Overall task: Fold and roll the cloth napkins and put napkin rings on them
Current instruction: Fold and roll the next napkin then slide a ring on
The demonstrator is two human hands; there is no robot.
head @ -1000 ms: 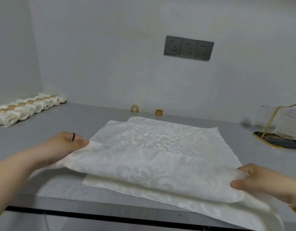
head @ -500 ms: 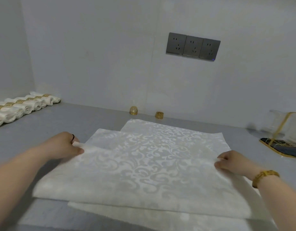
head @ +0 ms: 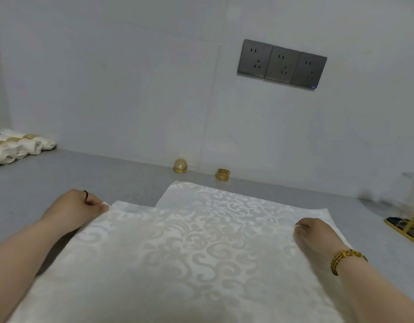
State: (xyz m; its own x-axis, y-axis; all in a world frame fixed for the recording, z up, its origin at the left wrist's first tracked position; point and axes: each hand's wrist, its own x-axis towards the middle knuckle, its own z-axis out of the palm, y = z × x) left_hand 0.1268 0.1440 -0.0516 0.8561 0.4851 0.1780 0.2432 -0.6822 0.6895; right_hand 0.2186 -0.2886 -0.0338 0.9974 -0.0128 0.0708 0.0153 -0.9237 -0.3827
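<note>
Rolled napkins [head: 17, 145] lie far left on the grey counter [head: 108, 173], cut off at the frame edge. The left hand [head: 77, 206] pinches the left corner of the folded white napkin [head: 189, 248] lying flat mid-counter, with two gold napkin rings [head: 180, 165] [head: 222, 175] near the wall behind it. The right hand [head: 315, 234] pinches its right edge; a blurred tray [head: 402, 231] is cut off far right.

- The napkin [head: 201, 241] is white with shiny swirls.
- The left ring [head: 180, 165] and the right ring [head: 222, 175] are gold.
- The table [head: 84, 173] is grey.
- The sockets [head: 281, 64] are dark grey.
- The bracelet [head: 341, 259] is gold.
- The rolled napkins [head: 19, 148] are white with gold bands.
</note>
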